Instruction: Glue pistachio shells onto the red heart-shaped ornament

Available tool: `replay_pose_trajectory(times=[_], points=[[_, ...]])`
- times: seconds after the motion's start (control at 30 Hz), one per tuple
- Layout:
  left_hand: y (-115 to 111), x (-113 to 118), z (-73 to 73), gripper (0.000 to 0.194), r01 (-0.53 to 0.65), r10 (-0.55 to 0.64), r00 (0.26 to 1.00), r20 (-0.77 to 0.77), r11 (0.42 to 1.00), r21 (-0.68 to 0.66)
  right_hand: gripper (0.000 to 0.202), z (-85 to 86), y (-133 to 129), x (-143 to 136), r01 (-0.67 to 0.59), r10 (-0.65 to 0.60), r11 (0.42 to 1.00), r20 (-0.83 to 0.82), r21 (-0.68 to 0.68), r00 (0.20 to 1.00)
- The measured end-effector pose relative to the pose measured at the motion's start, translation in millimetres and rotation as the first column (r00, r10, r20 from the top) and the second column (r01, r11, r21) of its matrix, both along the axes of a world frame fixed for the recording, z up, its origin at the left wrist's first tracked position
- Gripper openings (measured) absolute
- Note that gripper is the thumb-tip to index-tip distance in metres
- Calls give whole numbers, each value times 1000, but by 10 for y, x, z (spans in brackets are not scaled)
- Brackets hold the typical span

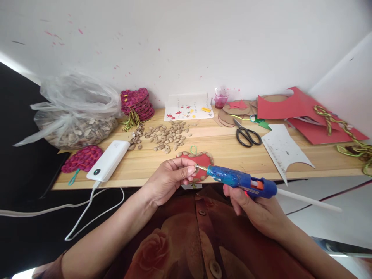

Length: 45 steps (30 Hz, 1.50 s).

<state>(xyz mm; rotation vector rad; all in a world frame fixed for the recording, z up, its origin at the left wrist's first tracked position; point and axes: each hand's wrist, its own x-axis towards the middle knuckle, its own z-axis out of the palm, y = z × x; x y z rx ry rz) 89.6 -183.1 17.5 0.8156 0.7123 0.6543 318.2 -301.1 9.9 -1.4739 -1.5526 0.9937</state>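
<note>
My right hand point(247, 201) is wrapped around a blue hot glue gun point(238, 180), its nozzle pointing left and a white glue stick point(310, 200) jutting from its back end. My left hand point(174, 174) pinches a small pistachio shell point(197, 168) between thumb and fingertips, right at the nozzle tip. Beneath them, at the table's front edge, lies a red card shape point(200, 159) with a green loop at its top. Shells line its upper rim; my left hand and the glue gun hide part of it.
Loose pistachio shells point(168, 135) lie behind my left hand, beside a plastic bag point(78, 112) of shells. A white power bank point(109, 161) with a cable sits left, near purple shell-covered shapes point(138, 104). Scissors point(247, 133), white paper point(286, 149) and red card point(279, 106) are right.
</note>
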Motion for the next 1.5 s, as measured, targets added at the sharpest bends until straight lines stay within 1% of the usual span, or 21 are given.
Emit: replay_pose_trajectory(times=[0.2,0.43,0.6,0.77,1.23,1.4,1.5], points=[[-2,-2,0,25,1,-1,1000,-7,1000,6,34,6,7,5,1,-1,1000,0,-2,1000],[2,-3,-7,28,-2,2,1000,-11,1000,5,46,-12,14,6,18,-18,1000,4,-18,1000],[1,-1,10,31,-5,5,1000,-4,1000,2,43,-22,22,14,29,-29,1000,13,-9,999],[-1,-11,-7,29,-6,6,1000,1,1000,9,40,-19,21,15,35,-35,999,13,-14,999],[9,-8,-8,28,-16,16,1000,15,1000,11,48,-47,24,27,40,-39,999,40,-33,998],[15,-5,-9,26,-33,33,998,45,999,-5,44,-59,16,39,43,-44,999,37,25,998],[32,-4,-22,23,-53,55,996,71,998,-39,39,-11,18,29,-17,14,996,27,83,1000]])
